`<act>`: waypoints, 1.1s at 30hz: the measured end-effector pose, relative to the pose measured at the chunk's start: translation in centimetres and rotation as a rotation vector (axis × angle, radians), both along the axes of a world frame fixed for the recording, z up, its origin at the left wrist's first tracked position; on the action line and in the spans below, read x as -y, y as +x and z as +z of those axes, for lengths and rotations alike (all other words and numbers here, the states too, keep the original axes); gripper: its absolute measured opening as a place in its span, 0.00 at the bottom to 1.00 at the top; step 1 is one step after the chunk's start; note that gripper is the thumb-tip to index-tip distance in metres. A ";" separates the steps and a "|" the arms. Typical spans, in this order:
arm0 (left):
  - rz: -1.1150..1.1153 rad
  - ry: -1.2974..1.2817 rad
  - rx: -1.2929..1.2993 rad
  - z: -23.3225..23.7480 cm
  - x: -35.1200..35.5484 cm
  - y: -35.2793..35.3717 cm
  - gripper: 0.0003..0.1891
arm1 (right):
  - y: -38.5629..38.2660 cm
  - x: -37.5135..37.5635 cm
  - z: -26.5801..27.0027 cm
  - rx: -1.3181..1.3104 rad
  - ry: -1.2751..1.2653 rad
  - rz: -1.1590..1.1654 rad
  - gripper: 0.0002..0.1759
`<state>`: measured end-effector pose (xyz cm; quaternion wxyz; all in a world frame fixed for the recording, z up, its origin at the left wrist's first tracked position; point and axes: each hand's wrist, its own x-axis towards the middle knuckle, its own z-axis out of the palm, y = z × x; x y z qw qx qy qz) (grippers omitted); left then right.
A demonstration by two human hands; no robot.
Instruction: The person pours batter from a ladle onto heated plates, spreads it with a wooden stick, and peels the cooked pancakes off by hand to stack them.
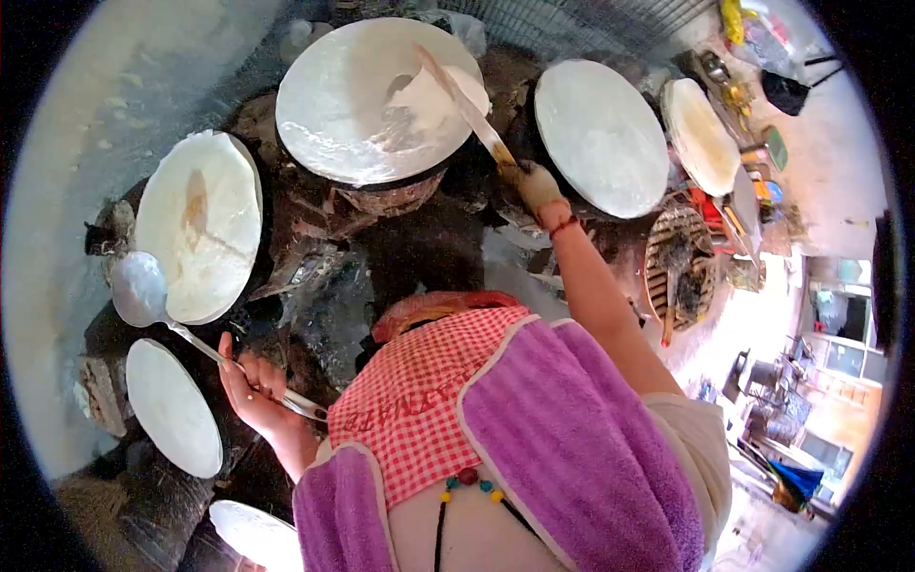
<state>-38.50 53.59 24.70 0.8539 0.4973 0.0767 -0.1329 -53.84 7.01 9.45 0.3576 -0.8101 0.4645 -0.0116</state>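
Note:
In my left hand (255, 383) is the handle of a large metal ladle (141, 288), my fingers closed round it. Its bowl hangs over the near edge of a round flatbread (172, 243) with a brown streak on the left griddle. My right hand (536, 187) grips the end of a long wooden spatula (467, 107). The spatula reaches across the big round griddle (329, 86), its far part over a patch of thick white batter (438, 103). A thin white film of batter covers much of that griddle.
Right of the big griddle lie a pale round flatbread (600, 138) and a browner one (701, 138). Two more pale rounds (174, 408) (253, 534) are at lower left. A slatted round basket (681, 262) stands at right. A wire grid (610, 24) is behind.

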 end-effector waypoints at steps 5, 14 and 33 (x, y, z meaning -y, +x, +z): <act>-0.004 -0.247 -0.077 0.8 5.8 -4.0 0.19 | 8.8 8.2 -17.2 -0.203 0.010 0.570 0.33; -0.035 0.268 0.050 2.2 10.5 -5.4 0.17 | -0.2 0.0 3.0 0.891 0.934 -0.295 0.25; -0.635 -0.063 -0.445 1.9 17.6 3.6 0.14 | -0.8 -7.5 6.5 0.585 0.835 -0.147 0.25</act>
